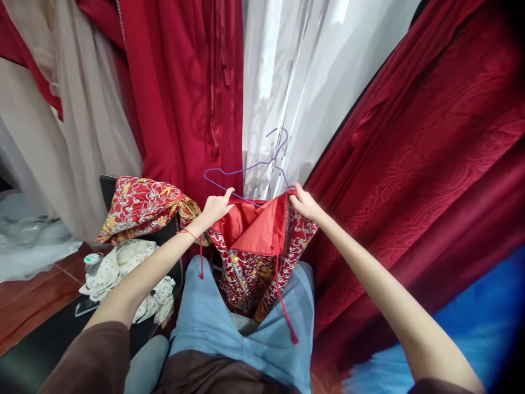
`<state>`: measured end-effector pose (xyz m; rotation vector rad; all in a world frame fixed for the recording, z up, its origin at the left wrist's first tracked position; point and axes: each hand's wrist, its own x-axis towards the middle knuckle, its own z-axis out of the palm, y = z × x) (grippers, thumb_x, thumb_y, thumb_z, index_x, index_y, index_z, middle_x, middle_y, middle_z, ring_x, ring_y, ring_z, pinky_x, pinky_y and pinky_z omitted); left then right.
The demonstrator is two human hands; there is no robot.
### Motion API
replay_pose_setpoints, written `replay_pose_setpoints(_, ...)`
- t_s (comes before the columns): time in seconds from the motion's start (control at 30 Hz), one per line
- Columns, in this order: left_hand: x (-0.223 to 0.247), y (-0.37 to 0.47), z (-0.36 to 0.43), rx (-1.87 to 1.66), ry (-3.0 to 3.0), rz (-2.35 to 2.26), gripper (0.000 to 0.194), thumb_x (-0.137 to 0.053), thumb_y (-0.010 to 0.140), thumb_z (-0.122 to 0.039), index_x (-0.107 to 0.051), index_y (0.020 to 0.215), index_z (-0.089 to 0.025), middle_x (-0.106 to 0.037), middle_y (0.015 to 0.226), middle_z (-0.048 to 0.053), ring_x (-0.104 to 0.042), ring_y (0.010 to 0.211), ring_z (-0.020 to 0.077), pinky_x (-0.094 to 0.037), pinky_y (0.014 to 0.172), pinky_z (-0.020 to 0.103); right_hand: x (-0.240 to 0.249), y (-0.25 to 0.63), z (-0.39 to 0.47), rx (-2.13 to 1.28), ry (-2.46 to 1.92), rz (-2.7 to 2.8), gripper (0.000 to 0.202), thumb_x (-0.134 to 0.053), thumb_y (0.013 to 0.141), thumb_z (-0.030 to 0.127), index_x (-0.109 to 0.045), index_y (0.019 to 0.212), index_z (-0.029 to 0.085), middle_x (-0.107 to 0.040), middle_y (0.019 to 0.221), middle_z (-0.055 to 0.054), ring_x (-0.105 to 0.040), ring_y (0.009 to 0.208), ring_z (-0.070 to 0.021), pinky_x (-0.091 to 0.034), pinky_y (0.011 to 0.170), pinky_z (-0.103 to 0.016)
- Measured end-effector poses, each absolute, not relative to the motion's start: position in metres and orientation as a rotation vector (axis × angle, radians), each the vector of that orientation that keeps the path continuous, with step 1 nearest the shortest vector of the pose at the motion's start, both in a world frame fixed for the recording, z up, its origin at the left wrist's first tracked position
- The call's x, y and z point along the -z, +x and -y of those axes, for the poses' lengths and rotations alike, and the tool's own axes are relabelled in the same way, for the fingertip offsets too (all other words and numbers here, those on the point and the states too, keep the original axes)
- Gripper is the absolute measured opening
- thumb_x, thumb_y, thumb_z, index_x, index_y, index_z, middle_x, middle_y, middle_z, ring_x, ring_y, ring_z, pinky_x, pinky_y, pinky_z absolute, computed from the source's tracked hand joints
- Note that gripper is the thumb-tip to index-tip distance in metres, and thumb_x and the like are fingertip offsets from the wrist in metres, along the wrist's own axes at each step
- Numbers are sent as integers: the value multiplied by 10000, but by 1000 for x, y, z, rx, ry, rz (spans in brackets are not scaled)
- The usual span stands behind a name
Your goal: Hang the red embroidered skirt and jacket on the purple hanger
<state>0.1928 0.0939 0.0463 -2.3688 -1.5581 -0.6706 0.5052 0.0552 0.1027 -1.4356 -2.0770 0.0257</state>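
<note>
A red garment [256,268] with silver and gold embroidery hangs between my hands, over my knees. Its satin lining [258,232] shows at the open top edge, and tasselled cords dangle from it. A purple wire hanger [246,167] stands hook up at that opening, its lower bar partly hidden by the fabric. With closed fingers, my left hand [216,211] grips the left side of the top edge, close to the hanger's bar. My right hand [305,203] pinches the right corner of the top edge beside the hanger's right end.
At left, a folded embroidered cloth [143,208] rests on a black chair, near a white dotted cloth [127,262] and a small white-capped container [92,261]. Red dresses [184,82] and white fabric [283,65] hang ahead. Blue tulle [471,328] lies lower right.
</note>
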Motion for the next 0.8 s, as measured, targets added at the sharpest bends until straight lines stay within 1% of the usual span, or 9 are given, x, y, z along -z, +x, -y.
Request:
replay_pose_setpoints(0.07,-31,185,-82,939,-2371,1624,610,-555,935,-389,-331,1438,-126,-737,968,111,-721,917,247,-477,744,287,-102,503,-55,106,-1517,2138,253,-325,900,288,-448,1097,186,-601,712,-48,-570,640,-224,-430,658,-321)
replay_pose_setpoints(0.13,-12,175,-70,1117,-2409,1715,585,-580,916,-396,-372,1387,-120,-729,1021,108,-718,916,215,-495,748,269,-102,501,-54,198,-1580,2149,243,-320,909,297,-457,1075,185,-625,721,-77,-573,629,-237,-410,636,-318)
replay_pose_setpoints(0.2,4,164,-60,992,-2501,1826,396,-557,924,-406,-531,1217,-140,-732,1036,125,-715,934,218,-506,762,274,-101,500,-54,236,-1585,2144,249,-326,911,299,-457,1083,177,-637,725,-93,-570,610,-240,-399,617,-317)
replay_pose_setpoints(0.27,9,153,-54,670,-2565,1910,237,-512,943,-367,-636,963,-167,-747,978,135,-720,924,239,-506,756,288,-99,500,-55,238,-1551,2155,247,-332,908,294,-459,1082,173,-633,708,-89,-563,592,-238,-398,606,-315)
replay_pose_setpoints(0.37,-9,139,-55,455,-2534,1937,295,-459,959,-326,-650,797,-169,-750,905,149,-722,872,255,-492,728,298,-99,504,-57,221,-1532,2169,256,-325,910,300,-462,1085,175,-620,684,-73,-558,582,-236,-399,597,-313)
replay_pose_setpoints(0.5,-63,130,-67,613,-2411,1801,466,-489,918,-572,-643,726,-177,-722,770,132,-697,781,261,-462,670,304,-103,512,-54,216,-1571,2181,287,-317,916,316,-469,1110,168,-636,709,-87,-588,631,-252,-417,629,-323)
replay_pose_setpoints(0.6,-94,125,-87,633,-2482,1792,546,-573,812,-687,-602,597,-186,-640,572,68,-644,617,206,-422,582,273,-106,514,-49,211,-1589,2179,295,-315,919,303,-471,1127,163,-653,733,-98,-599,649,-255,-431,656,-329)
replay_pose_setpoints(0.7,-103,121,-114,733,-2518,2023,490,-649,760,-650,-621,623,-180,-580,482,19,-603,505,165,-422,544,253,-106,509,-43,238,-1615,2142,301,-304,931,304,-476,1136,168,-663,734,-101,-593,626,-254,-423,630,-326)
replay_pose_setpoints(0.8,-101,120,-142,872,-2465,2339,449,-713,719,-577,-596,582,-165,-537,423,15,-574,462,155,-450,539,258,-104,500,-39,313,-1673,2119,308,-294,945,298,-476,1154,164,-686,782,-127,-620,661,-266,-412,614,-318)
